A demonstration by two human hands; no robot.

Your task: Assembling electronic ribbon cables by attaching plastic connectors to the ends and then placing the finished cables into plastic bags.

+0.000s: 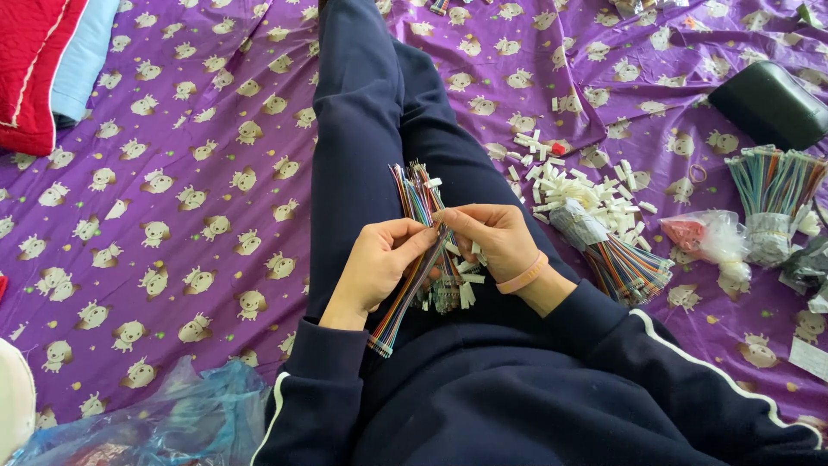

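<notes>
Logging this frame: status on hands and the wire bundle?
Left hand grip shut on the multicoloured wire bundle over the lap. Right hand pinching at the bundle's wires. White connectors piled to the right on the purple sheet. Nothing in the way.

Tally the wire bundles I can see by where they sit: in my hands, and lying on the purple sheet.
Bundle in hands: 1, left hand and right hand both on it
Bundles on sheet: 2, one by the white connectors, one far right
Total: 3
</notes>
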